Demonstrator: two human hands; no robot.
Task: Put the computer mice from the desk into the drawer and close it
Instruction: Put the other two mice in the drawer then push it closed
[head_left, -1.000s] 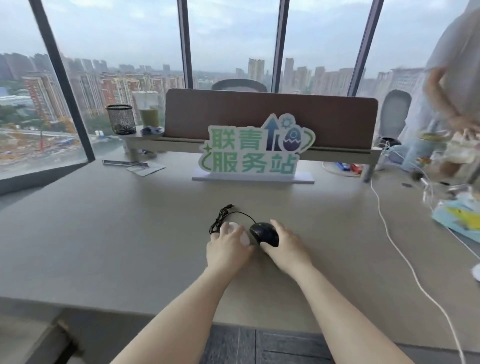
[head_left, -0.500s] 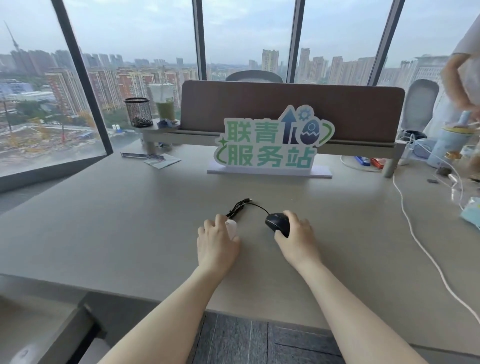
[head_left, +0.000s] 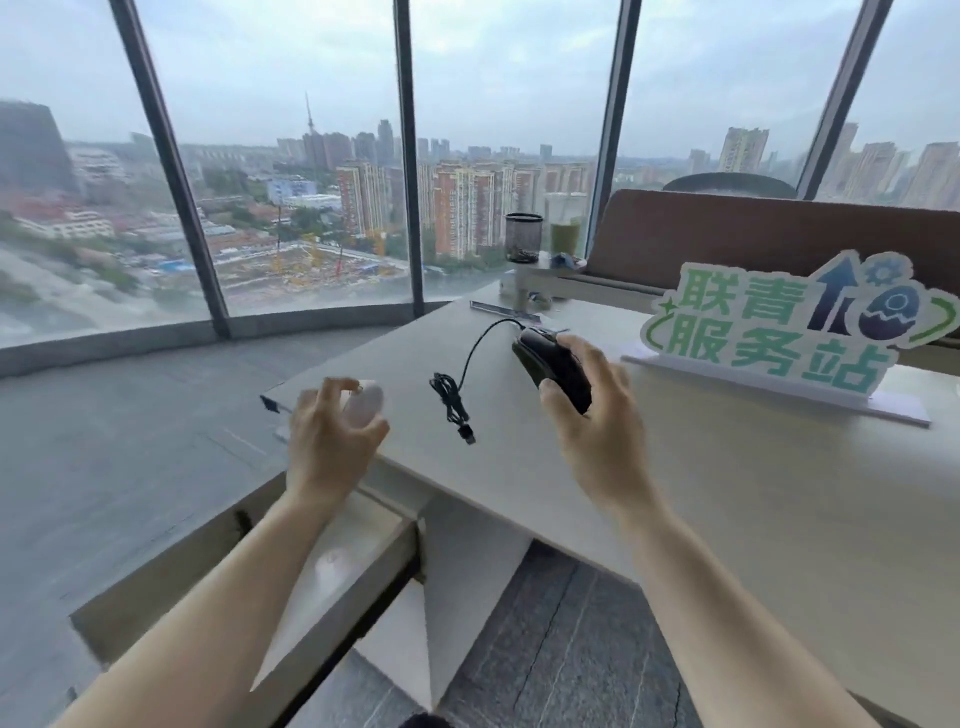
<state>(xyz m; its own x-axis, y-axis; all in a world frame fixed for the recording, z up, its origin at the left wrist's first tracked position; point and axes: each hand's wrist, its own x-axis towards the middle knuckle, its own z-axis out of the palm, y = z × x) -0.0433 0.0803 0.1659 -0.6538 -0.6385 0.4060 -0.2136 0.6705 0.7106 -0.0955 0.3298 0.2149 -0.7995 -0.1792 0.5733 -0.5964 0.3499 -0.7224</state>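
Left hand (head_left: 332, 436) curled around the white mouse (head_left: 363, 402), fingers over its top and thumb beneath, raised off the surface (head_left: 727, 499) at its left corner. Right hand (head_left: 592, 415) clamped on the black mouse (head_left: 553, 371), also lifted, with its cable (head_left: 470, 358) looping down to a bundled coil and plug (head_left: 454, 410) that dangle between the two hands. Below the left forearm, an open drawer (head_left: 358, 566) beside the surface edge, pale inside; contents blurred, possibly bare. Farther out on the surface, a green-lettered sign (head_left: 795, 332) on a white base, a brown divider panel (head_left: 769, 234) behind it, and a mesh pen cup (head_left: 523, 238) next to a cup of green drink (head_left: 565, 228). Half a second earlier, both mice down on the surface under the hands; now both in the air, carried left toward the drawer, view swung left with them.
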